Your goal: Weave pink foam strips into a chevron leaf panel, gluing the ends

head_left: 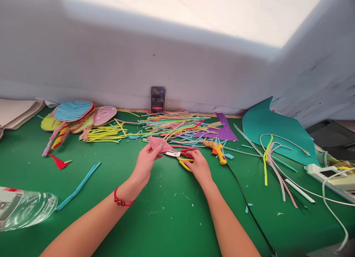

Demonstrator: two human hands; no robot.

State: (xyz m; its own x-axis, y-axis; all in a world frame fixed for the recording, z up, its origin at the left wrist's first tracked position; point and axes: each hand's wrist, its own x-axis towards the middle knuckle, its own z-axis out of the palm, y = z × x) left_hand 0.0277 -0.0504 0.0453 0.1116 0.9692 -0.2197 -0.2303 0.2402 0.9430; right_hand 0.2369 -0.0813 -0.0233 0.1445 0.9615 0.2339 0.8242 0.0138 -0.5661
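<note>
My left hand pinches a fan-shaped piece of pink ribbed material, held just above the green table. A red bead bracelet circles that wrist. My right hand has its fingers through the red and yellow handles of a pair of scissors. The short blades point left and meet the lower edge of the pink piece. Both hands work close together at the table's middle.
A heap of coloured foam strips lies behind the hands. A yellow glue gun with a black cord lies to the right. Woven leaf shapes sit far left, a teal sheet and a power strip right, a plastic bottle near left.
</note>
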